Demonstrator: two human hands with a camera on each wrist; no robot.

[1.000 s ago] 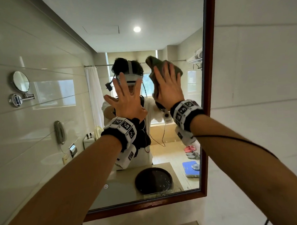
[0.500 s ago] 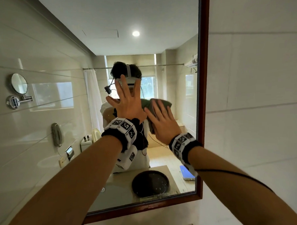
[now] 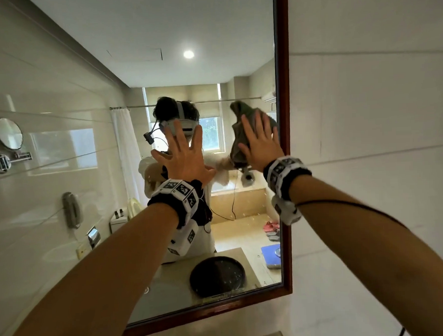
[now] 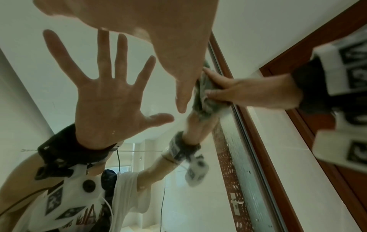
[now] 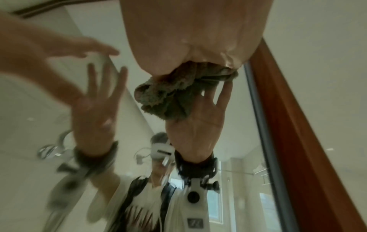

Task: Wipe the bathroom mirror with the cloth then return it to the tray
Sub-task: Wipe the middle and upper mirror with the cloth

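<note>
The wood-framed mirror hangs on the tiled wall. My left hand lies flat on the glass at the middle, fingers spread, and holds nothing. My right hand presses a crumpled grey-green cloth against the glass with straight fingers, close to the right frame. In the right wrist view the cloth bunches out from under the palm. The left wrist view shows the right hand flat over the cloth. A round black tray appears only as a reflection, low in the mirror.
Pale wall tiles lie to the right of the frame. Reflected in the glass are a round shaving mirror, a wall phone, a shower curtain and the person with a headset. The lower frame rail runs below the hands.
My right hand swept the cloth down toward the middle of the glass, then back up and to the right beside the frame. My left hand has stayed flat in place.
</note>
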